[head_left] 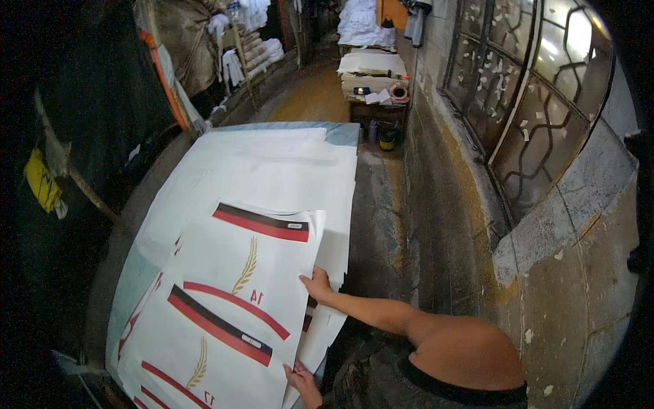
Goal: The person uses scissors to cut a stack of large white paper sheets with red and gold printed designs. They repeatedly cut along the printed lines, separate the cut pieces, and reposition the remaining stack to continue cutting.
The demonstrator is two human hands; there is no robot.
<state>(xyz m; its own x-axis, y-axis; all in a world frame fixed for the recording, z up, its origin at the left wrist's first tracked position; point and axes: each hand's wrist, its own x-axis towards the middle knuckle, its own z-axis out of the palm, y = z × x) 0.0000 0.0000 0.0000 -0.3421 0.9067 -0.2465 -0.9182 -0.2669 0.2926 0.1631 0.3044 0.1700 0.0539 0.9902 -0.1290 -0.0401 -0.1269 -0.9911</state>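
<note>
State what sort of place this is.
Likely a small garment-printing workshop: printed sheets with red and black bands lie on a long table, and what looks like white cloth is piled beyond it.

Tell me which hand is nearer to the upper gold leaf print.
Right. The right hand holds the edge of the white printed sheet, right of and slightly below the upper gold leaf print; the left hand is farther, lower along that edge in the picture.
</note>
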